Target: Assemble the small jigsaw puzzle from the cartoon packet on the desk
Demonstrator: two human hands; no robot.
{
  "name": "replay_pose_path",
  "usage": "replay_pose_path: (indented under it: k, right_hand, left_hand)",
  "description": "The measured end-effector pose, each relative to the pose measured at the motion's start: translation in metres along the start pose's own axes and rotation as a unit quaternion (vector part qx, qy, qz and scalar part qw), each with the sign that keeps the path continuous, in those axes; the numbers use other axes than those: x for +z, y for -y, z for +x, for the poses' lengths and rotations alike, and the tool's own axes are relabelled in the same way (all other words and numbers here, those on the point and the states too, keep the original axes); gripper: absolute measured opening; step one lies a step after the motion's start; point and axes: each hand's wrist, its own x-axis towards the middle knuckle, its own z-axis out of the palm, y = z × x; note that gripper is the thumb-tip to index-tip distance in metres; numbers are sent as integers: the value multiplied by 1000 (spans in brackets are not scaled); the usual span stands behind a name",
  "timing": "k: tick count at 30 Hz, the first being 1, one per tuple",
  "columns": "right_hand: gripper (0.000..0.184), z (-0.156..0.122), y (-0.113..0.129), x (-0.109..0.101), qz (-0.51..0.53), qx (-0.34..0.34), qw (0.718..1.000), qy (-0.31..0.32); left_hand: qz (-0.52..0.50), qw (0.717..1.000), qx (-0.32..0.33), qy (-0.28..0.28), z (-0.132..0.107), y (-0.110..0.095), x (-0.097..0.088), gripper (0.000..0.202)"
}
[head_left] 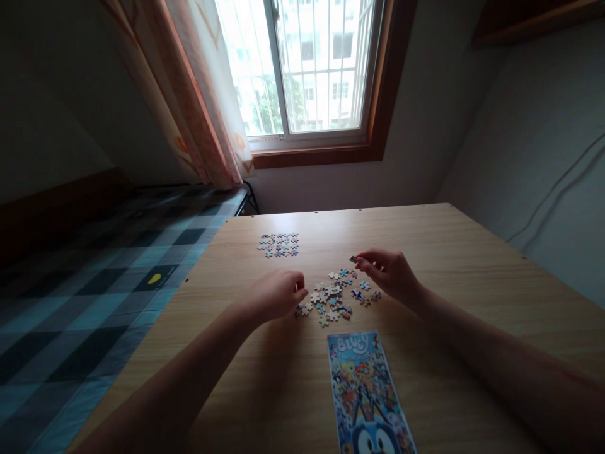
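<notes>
A pile of loose jigsaw pieces [336, 295] lies in the middle of the wooden table [472, 271]. My right hand [390, 272] hovers over the pile's right side and pinches one small dark puzzle piece [352, 259] between thumb and fingertips. My left hand [276, 294] rests curled at the pile's left edge, fingers closed near the pieces; what it holds, if anything, is hidden. A small joined block of pieces [278, 244] lies further back on the left. A blue printed puzzle picture card [366, 394] lies in front of the pile, near me.
A bed with a blue and black checked cover [94, 296] runs along the table's left side. A window [307, 69] with a peach curtain [198, 94] is behind the table. Walls close in on the far and right sides.
</notes>
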Motion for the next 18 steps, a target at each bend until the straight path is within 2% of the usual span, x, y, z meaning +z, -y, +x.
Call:
replay_pose_path:
  k: [3,6,8,11,13,15,18]
  right_hand:
    - [23,-1,21,2,49,-4,998,24]
    - [20,-6,42,7,66,-23,996,51]
    - [18,-11,52,11,75,-34,995,52]
    - [17,-16,60,16,78,-44,995,47]
    - [15,-17,59,17,67,-58,995,42]
    - [14,-15,52,14,46,-75,996,28]
    - [17,-8,29,3,-13,-81,997,-9]
  left_hand:
    - [-116,988,63,-83,-4,-13,-6,22]
    - [-267,947,136,-112,-10,-32,-5,25]
    - [-333,924,142,-120,-13,-42,0,21]
    - [-413,899,102,-106,-12,-48,9,21]
    - [-456,882,80,-89,-6,-42,10,21]
    - [-464,877,63,-107,4,-25,6,21]
    - [-375,901,9,-215,19,21,-4,26]
